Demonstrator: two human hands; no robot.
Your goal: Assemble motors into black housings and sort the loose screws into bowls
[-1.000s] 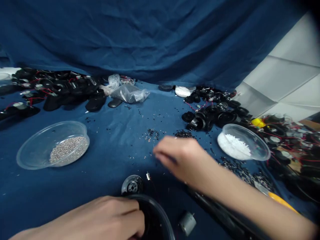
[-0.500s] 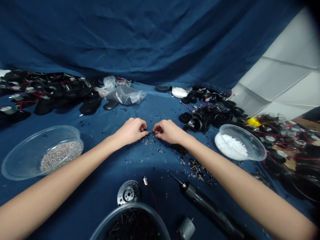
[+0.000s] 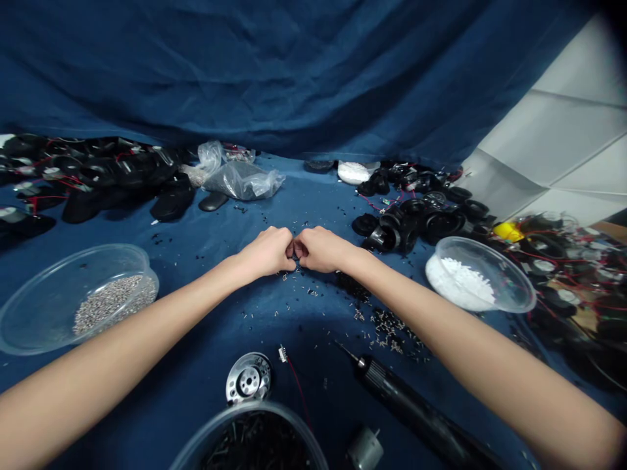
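Observation:
My left hand (image 3: 267,251) and my right hand (image 3: 318,249) are stretched out to the middle of the blue cloth, fingertips pinched and touching each other. They close over a scatter of tiny screws (image 3: 298,277) on the cloth. What sits between the fingertips is too small to make out. Near my body lie a round metal disc with a wire (image 3: 249,378), a black electric screwdriver (image 3: 416,408) and a small grey motor (image 3: 365,449).
A clear bowl of grey bits (image 3: 73,297) stands left, a clear bowl of white bits (image 3: 477,274) right, a bowl of dark screws (image 3: 255,440) at the near edge. Black speaker parts (image 3: 98,179) pile up at the back left and right; a plastic bag (image 3: 242,179) lies behind.
My left hand left the near bowl and reached forward; my right hand moved forward too. Both now meet fingertip to fingertip, closer together than half a second ago.

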